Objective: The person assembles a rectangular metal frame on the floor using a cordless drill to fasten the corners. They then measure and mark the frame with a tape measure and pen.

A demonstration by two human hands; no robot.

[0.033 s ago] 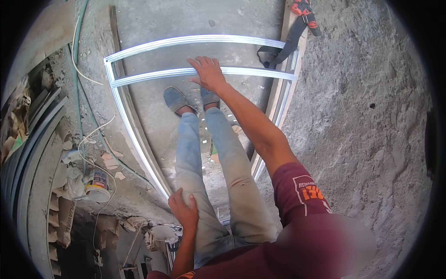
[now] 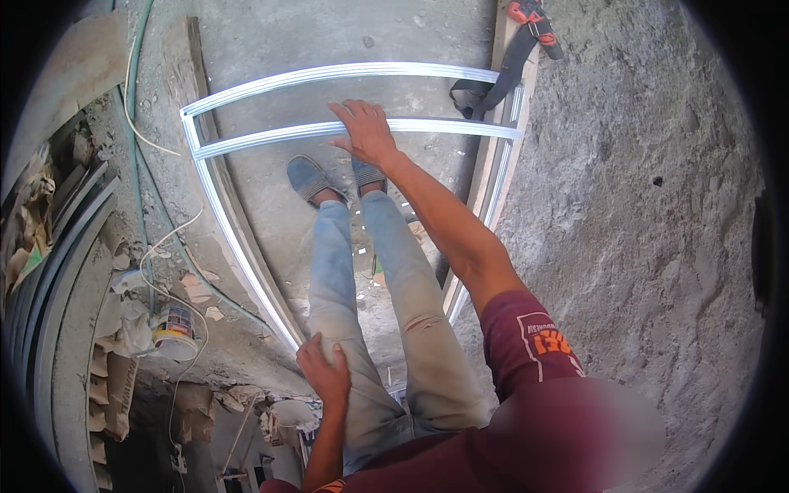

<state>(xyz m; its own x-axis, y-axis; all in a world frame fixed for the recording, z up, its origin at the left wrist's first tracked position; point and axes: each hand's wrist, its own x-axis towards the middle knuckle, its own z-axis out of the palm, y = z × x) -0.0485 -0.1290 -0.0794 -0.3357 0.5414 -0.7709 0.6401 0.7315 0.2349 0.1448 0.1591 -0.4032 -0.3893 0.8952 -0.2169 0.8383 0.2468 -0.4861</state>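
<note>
A silver metal channel frame (image 2: 246, 255) lies on the concrete floor, with two cross rails at its far end. My right hand (image 2: 362, 131) reaches forward and lies flat on the nearer cross rail (image 2: 444, 126), fingers spread. My left hand (image 2: 325, 374) rests on my left thigh in pale jeans, close to the frame's left side rail. My feet in grey shoes (image 2: 308, 177) stand inside the frame, just behind the nearer rail.
An orange and black power tool (image 2: 530, 16) with a black strap (image 2: 493, 82) lies at the frame's far right corner. A rough plastered wall (image 2: 641, 205) rises on the right. On the left are a white cable (image 2: 164, 246), a small can (image 2: 175, 329), rubble and stacked dark curved strips (image 2: 49, 246).
</note>
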